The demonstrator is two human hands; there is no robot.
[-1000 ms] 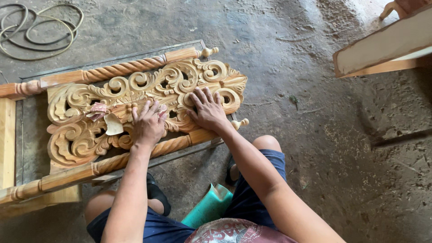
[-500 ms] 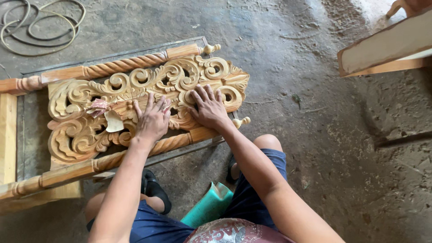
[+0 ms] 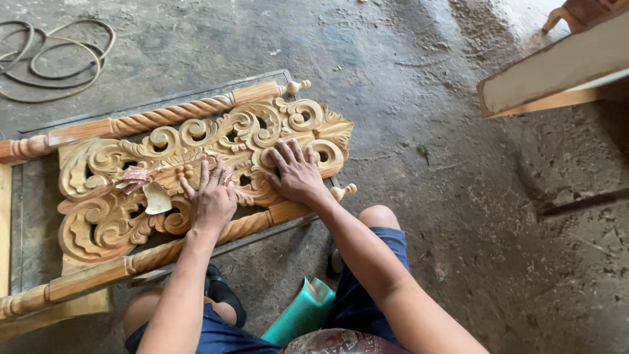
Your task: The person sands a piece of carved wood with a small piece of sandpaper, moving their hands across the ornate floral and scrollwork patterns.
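A pale carved wooden panel [image 3: 196, 170], pierced with scrolls and leaf shapes, is lying flat on the grey dusty concrete floor [image 3: 406, 78], framed above and below by two rope-twisted wooden rails [image 3: 151, 120] that end in small turned knobs. It is sitting just in front of the person's knees, left of the middle of the view.

The left hand [image 3: 211, 200] is resting palm down on the middle of the carving, fingers stretched forward and slightly spread, closing on nothing. Something reddish is peeking out beside its fingertips, though the view is too poor to tell whether the hand is touching it. The right hand [image 3: 296, 174] is lying flat on the scrolls nearer the panel's right end, fingers open and fanned, pressing on the wood without gripping.

Just left of the left hand, a curled scrap of pale sandpaper [image 3: 156, 196] is lying on the carving, with a crumpled pink-and-white scrap [image 3: 133, 178] just above it.

A green plastic object [image 3: 303, 313] is showing between the person's legs. A loop of dull green hose [image 3: 49, 59] is lying on the floor at upper left, well apart from the panel. A plain wooden board [image 3: 557, 72] is jutting in at upper right.
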